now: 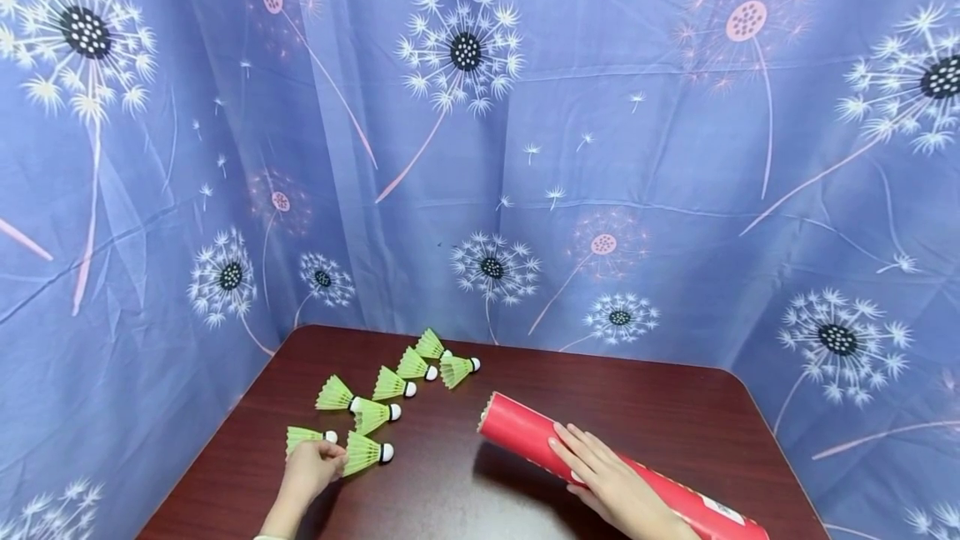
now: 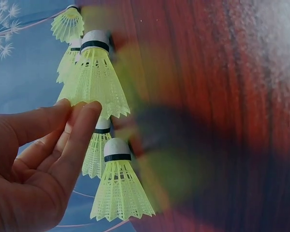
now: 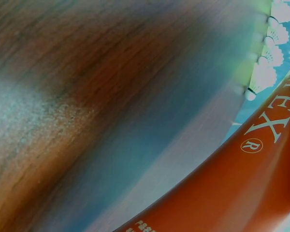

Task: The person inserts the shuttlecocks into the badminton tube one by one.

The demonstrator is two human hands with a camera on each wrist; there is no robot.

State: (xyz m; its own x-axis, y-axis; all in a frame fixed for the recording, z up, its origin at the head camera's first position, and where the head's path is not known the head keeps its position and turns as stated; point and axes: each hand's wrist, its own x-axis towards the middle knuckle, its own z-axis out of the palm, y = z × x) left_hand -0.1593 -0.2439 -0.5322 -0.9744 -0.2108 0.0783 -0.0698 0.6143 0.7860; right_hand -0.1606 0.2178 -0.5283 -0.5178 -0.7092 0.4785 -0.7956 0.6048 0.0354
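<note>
My left hand [image 1: 311, 469] pinches the skirt rim of a yellow-green shuttlecock [image 1: 363, 452] between thumb and fingertips. In the left wrist view, that shuttlecock [image 2: 95, 79] has its white cork pointing away from the hand and a black band below the cork. Another shuttlecock [image 1: 303, 437] lies just behind the left hand, partly covered by it. My right hand [image 1: 611, 486] holds a long red shuttlecock tube [image 1: 525, 432], fingers laid over its top. The tube slants, its far end facing the shuttlecocks. White lettering shows on the tube [image 3: 222, 188] in the right wrist view.
Several more shuttlecocks, including a far one [image 1: 459, 369] and a middle one [image 1: 393, 384], lie in a loose slanting group on the dark red-brown table [image 1: 637, 390]. A blue dandelion-print curtain [image 1: 525, 148] hangs behind and on both sides.
</note>
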